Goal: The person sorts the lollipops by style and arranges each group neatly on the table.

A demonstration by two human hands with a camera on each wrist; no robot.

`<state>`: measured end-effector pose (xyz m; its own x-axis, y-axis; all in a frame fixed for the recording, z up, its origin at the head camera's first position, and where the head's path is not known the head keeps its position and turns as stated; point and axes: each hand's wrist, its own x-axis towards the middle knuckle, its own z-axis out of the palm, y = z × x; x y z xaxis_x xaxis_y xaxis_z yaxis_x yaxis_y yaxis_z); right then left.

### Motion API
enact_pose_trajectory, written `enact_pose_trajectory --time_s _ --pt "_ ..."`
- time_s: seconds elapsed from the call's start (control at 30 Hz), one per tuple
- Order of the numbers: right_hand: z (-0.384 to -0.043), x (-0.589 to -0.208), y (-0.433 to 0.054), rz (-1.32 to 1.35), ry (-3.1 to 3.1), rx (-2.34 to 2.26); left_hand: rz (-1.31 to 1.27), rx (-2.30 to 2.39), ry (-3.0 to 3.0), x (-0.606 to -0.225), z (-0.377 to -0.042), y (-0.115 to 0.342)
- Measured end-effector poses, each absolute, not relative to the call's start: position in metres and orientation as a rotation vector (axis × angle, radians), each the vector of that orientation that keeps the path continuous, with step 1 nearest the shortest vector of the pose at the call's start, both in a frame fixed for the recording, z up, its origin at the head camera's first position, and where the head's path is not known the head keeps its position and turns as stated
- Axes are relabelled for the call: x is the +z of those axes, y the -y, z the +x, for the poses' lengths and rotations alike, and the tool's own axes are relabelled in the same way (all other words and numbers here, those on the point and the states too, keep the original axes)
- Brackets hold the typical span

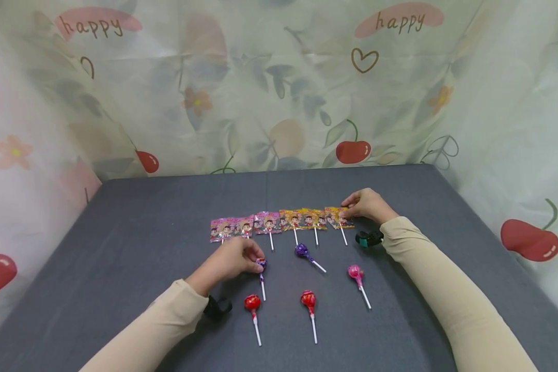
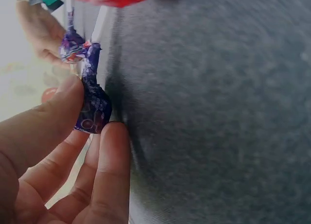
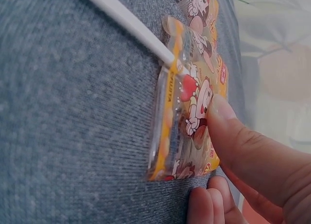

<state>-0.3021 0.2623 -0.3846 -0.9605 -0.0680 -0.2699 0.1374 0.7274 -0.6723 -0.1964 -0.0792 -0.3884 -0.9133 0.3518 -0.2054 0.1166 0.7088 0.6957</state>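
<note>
My left hand pinches the purple-wrapped head of a round lollipop between thumb and fingertips. Its white stick points toward the near edge of the table. At the right end of the back row, my right hand grips a flat lollipop in a yellow cartoon wrapper, thumb on the printed face. That wrapper's upper corner is hidden by the fingers. Beside it lie two more yellow-wrapped lollipops, then several pink-wrapped ones. Another purple lollipop lies between the hands.
Two red lollipops lie near the front of the grey cloth-covered table. A pink lollipop lies to the right, near the right forearm. Behind the table hangs a patterned curtain.
</note>
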Motion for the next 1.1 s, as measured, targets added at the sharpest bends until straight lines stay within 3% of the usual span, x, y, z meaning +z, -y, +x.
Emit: enact_pose_trajectory --time_s 0.83,1.1 --pt "-0.291 -0.378 -0.265 -0.034 -2.688 -1.007 0.434 0.964 -2.709 -0.389 -0.189 0.068" --pt "-0.274 -0.349 -0.230 -0.316 -2.691 -1.122 0.390 0.981 -2.701 -0.390 -0.188 0.071"
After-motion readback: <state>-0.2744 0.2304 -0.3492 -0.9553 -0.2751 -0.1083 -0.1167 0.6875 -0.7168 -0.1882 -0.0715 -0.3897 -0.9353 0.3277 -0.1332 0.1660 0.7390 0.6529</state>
